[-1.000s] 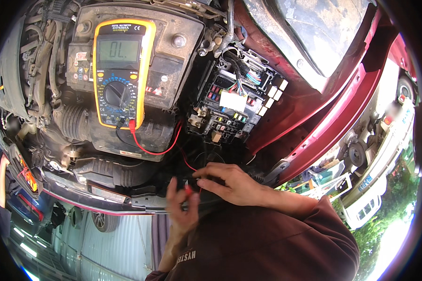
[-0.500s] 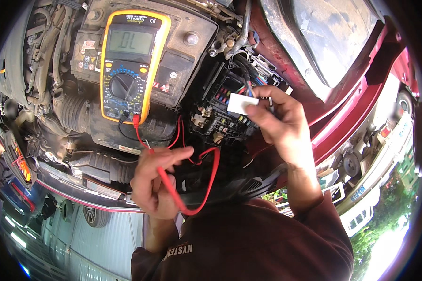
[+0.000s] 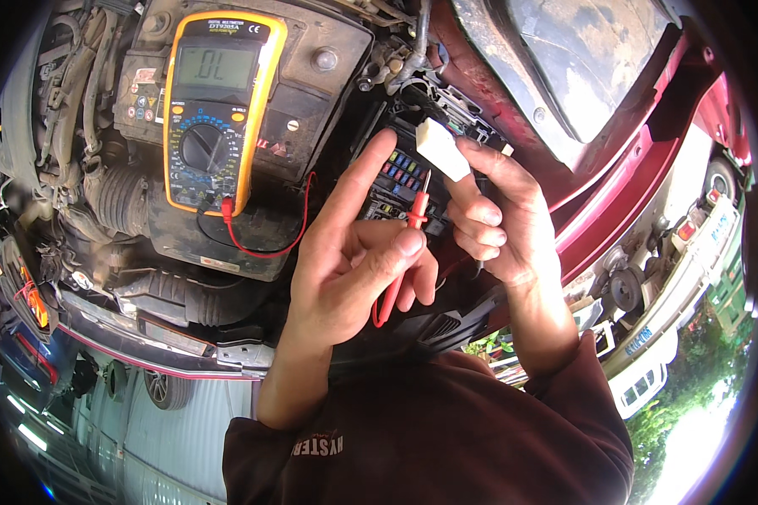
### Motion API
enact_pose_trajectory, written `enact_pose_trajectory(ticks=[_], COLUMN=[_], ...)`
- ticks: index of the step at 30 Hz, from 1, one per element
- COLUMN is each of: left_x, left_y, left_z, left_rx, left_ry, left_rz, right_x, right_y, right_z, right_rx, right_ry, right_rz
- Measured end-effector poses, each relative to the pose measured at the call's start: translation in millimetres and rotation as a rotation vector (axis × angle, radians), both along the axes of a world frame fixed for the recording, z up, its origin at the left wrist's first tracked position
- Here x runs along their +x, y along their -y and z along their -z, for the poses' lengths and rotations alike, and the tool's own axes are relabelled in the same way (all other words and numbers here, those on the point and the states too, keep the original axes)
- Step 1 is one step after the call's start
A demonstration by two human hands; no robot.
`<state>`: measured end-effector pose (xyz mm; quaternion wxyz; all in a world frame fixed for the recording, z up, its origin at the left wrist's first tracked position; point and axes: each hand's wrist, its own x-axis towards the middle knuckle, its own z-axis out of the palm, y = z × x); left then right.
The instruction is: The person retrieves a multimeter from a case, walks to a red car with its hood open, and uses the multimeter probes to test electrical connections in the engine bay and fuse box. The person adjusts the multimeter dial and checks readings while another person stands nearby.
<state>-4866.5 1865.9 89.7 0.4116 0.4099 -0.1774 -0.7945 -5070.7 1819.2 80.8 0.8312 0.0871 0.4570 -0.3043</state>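
My left hand (image 3: 345, 261) holds a red test probe (image 3: 406, 244), its metal tip pointing up toward a small white block-shaped part (image 3: 440, 149). That white part is pinched in my right hand (image 3: 493, 215), raised over the open fuse box (image 3: 400, 172) with its coloured fuses. A yellow multimeter (image 3: 215, 109) lies on the black car battery (image 3: 312, 93) at the upper left. A red lead (image 3: 265, 244) runs from the meter's socket down toward my hands. A black lead is hard to make out.
The engine bay holds hoses and an air duct (image 3: 118, 202) at the left. The raised red bonnet (image 3: 598, 101) stands at the upper right. Other parked vehicles (image 3: 674, 278) show at the right, beyond the red bumper edge (image 3: 135, 349).
Both hands rose from the front edge of the bay. My right hand lifted the white part from the fuse box area; my left hand brought the red probe tip up beside it.
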Motion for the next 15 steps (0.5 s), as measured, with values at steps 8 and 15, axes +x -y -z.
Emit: enact_pose_trajectory(ticks=[8, 15], left_x=[-4.7, -3.8], left_y=[-1.8, -3.1], left_z=[8.9, 10.2], left_rx=[0.019, 0.042], left_ry=[-0.001, 0.002], left_rz=[-0.034, -0.041], right_x=[2.7, 1.2], right_y=[1.4, -1.8], right_z=[-3.9, -0.2], right_rx=[-0.007, -0.012], right_ry=[-0.06, -0.044], right_rz=[-0.024, -0.013])
